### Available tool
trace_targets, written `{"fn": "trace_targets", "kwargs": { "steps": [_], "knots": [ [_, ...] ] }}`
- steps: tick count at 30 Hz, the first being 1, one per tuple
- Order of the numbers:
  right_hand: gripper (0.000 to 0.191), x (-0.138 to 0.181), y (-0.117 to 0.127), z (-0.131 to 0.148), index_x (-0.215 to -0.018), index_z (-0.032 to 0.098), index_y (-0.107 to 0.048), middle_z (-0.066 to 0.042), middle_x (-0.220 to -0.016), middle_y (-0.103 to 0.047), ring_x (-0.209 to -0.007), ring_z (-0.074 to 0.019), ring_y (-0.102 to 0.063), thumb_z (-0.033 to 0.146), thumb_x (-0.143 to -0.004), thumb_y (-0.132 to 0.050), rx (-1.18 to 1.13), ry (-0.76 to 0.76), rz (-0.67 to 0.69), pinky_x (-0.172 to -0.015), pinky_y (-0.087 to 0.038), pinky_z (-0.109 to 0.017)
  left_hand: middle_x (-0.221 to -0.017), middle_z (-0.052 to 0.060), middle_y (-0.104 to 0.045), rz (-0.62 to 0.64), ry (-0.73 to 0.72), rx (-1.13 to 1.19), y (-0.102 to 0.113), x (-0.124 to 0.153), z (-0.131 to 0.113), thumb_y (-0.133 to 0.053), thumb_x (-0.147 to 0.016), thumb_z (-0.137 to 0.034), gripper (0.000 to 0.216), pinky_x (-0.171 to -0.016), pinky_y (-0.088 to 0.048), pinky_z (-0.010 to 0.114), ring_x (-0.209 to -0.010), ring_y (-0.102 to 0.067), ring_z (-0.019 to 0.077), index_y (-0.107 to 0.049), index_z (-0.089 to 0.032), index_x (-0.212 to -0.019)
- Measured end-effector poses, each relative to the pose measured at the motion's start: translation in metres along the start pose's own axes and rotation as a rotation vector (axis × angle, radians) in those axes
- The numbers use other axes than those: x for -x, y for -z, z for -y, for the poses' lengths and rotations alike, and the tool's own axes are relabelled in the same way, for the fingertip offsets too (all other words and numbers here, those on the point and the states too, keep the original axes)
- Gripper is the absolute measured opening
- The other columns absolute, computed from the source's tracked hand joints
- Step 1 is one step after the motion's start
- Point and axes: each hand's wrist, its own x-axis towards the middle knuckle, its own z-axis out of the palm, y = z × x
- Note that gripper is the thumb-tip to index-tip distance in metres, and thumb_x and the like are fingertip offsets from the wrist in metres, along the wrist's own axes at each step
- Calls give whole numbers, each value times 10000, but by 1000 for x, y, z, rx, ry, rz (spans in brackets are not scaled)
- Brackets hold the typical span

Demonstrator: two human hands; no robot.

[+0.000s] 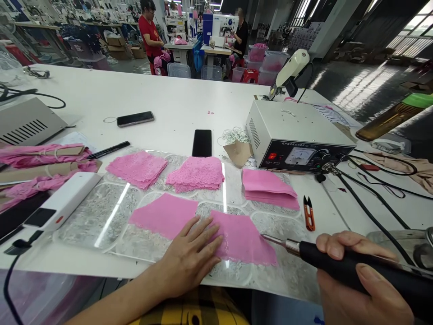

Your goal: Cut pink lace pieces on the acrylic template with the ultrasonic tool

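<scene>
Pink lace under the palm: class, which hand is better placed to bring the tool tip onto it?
Right, probably. The right hand grips the tool, its tip close to the lace edge; the left hand lies flat on the lace, holding nothing.

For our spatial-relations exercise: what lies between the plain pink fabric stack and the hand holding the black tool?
Orange thread snips lie there, ahead of the right hand, as the head view shows.
</scene>
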Motion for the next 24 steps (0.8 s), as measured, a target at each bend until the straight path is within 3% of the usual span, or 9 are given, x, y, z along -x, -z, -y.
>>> {"fn": "trace_targets", "kwargs": {
  "steps": [14,24],
  "knots": [
    [171,-3,-16,-11,-676,208,-576,11,-697,-566,-501,-117,-440,250,-521,-519,27,21,9,-498,-409,-323,-1310,103,-627,3,49,31,2,11,4,-522,-961,-243,300,-1110,-413,469,-1317,-500,286,-622,-139,-1224],
    [142,-2,-12,-13,-672,204,-568,8,-682,-561,-511,-124,-446,218,-539,-519,35,60,68,-507,-408,-334,-1264,97,-654,9,65,36,5,11,3,-507,-973,-262,284,-1084,-443,469,-1281,-536,287,-625,-141,-1202]
  ]
}}
